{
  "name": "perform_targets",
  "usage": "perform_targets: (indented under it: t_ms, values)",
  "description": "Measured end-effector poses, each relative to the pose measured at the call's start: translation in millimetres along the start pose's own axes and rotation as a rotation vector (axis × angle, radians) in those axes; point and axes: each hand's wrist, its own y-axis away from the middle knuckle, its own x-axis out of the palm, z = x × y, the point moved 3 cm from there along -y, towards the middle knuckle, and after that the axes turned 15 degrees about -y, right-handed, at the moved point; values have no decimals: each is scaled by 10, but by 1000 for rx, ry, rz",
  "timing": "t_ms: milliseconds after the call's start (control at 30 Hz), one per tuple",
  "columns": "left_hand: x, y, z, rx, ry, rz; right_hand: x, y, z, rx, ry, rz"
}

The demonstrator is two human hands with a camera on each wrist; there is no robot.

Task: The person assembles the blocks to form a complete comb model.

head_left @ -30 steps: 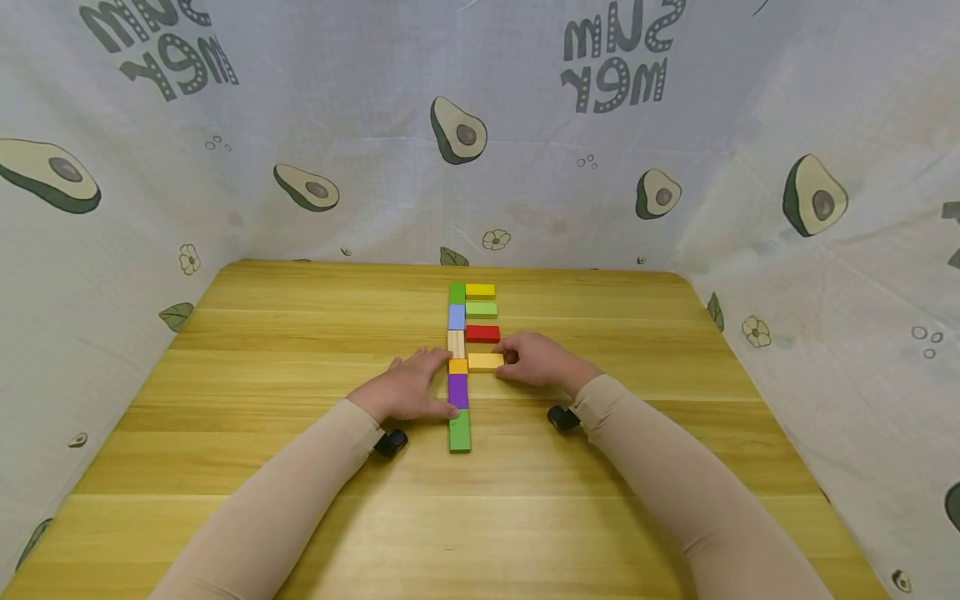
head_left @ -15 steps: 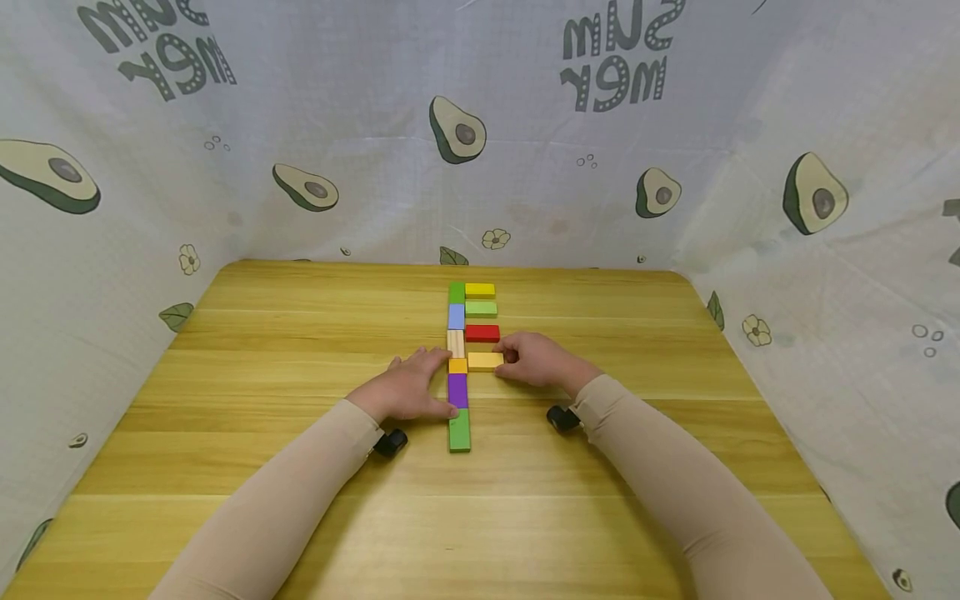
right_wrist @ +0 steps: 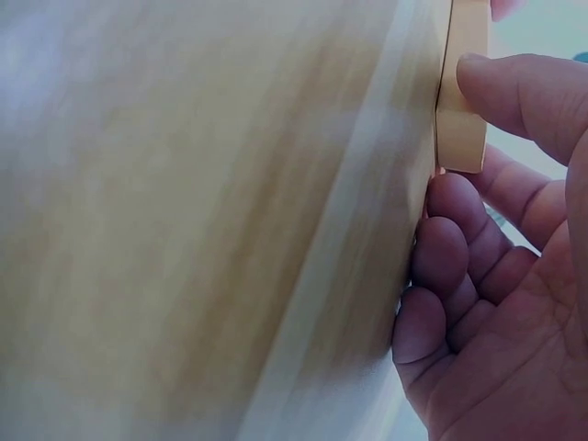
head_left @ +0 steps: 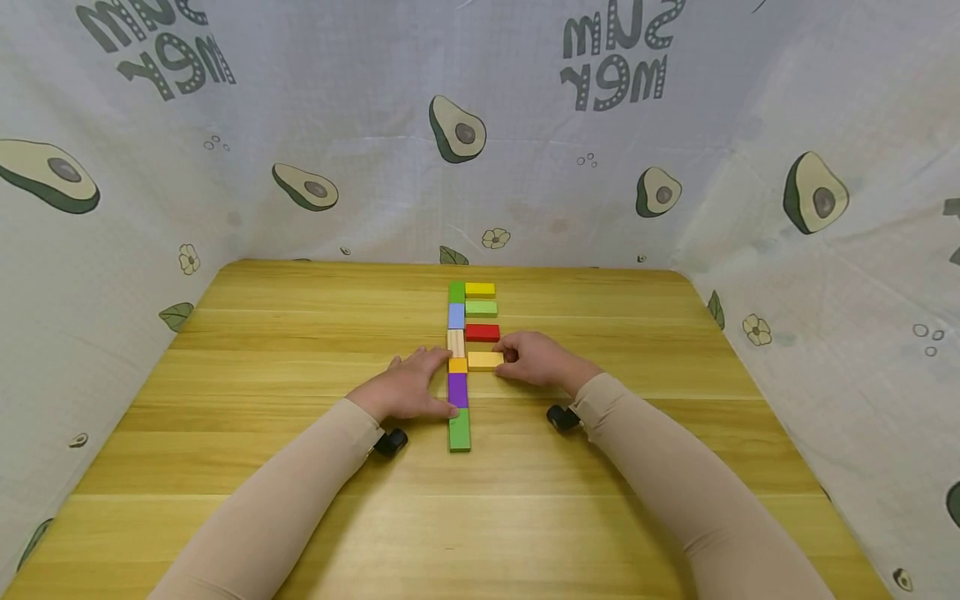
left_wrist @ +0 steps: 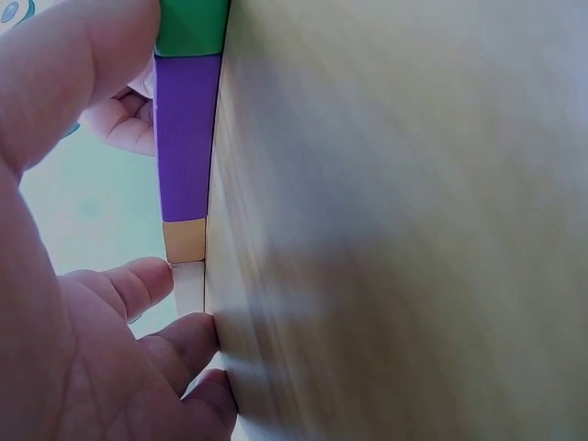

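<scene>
A straight column of wooden blocks runs away from me: green (head_left: pixel 459 431), purple (head_left: pixel 457 390), orange (head_left: pixel 457 365), plain wood (head_left: pixel 456 342), blue (head_left: pixel 456 316) and dark green (head_left: pixel 457 292). My left hand (head_left: pixel 405 390) is spread along its left side, thumb at the green-purple joint and fingertips by the plain wood block. With thumb and fingers, my right hand (head_left: pixel 543 362) pinches the right end of a pale yellow block (head_left: pixel 484 362). That block lies crosswise, its left end against the column by the orange block. In the right wrist view, the thumb presses the pale yellow block (right_wrist: pixel 461 138).
Farther back, a red block (head_left: pixel 482 333), a light green block (head_left: pixel 481 309) and a yellow block (head_left: pixel 480 291) extend crosswise to the column's right, with gaps between them. All lie on a wooden table (head_left: pixel 480 525). A white avocado-print cloth (head_left: pixel 525 192) encloses its back and sides.
</scene>
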Motion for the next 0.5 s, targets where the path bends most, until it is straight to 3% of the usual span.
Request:
perform_targets:
  t_ms: [500]
  values:
    - [5,-11,6,2,6,1,3,-7,10,7,13,6]
